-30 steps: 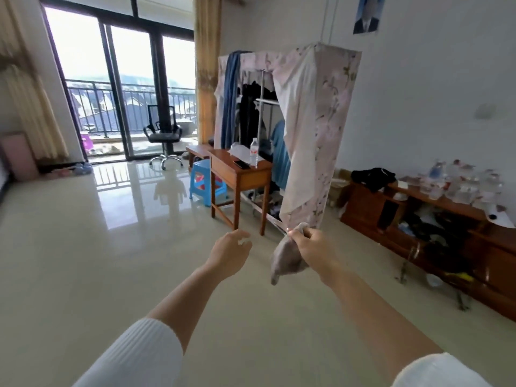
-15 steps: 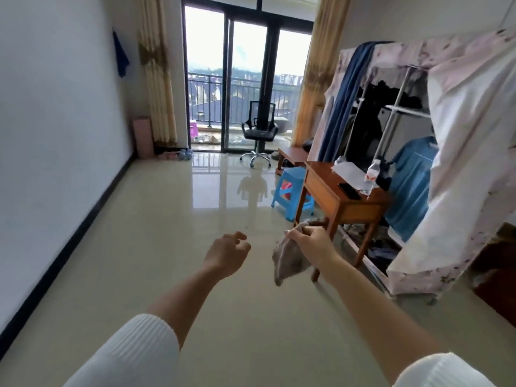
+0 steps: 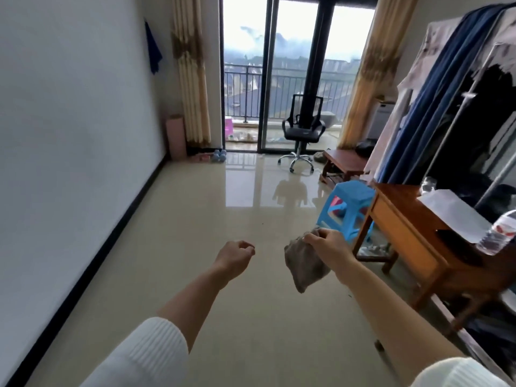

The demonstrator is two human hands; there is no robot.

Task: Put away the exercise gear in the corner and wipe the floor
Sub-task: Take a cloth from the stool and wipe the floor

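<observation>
A grey-brown cloth (image 3: 305, 268) is pinched at its upper edge by the right hand (image 3: 328, 248), with the fingers and thumb curled over the fabric. The rest of the cloth hangs loose at about 7 o'clock from that hand, above the glossy tiled floor (image 3: 195, 247). The left hand (image 3: 234, 258) is held out at 9 o'clock from the cloth and apart from it. Its fingers are curled into a loose fist with the thumb laid against the forefinger, and nothing is seen in its grasp.

The exercise gear is seen far off at 11 o'clock from the hands, in the corner between the left wall and the balcony door. A pink rolled mat (image 3: 176, 138) is stood upright there beside the curtain (image 3: 192, 79), and blue dumbbells (image 3: 219, 156) lie on the floor at 4 o'clock from the mat. A small pink item between them is too blurred to be told.

An office chair (image 3: 303, 129) is placed at 12 o'clock from the right hand, by the glass door. A blue stool (image 3: 349, 205) is found near that hand at 1 o'clock, just beside a wooden desk (image 3: 413, 227) at 3 o'clock. A water bottle (image 3: 499, 233) is stood on the desk's right end
</observation>
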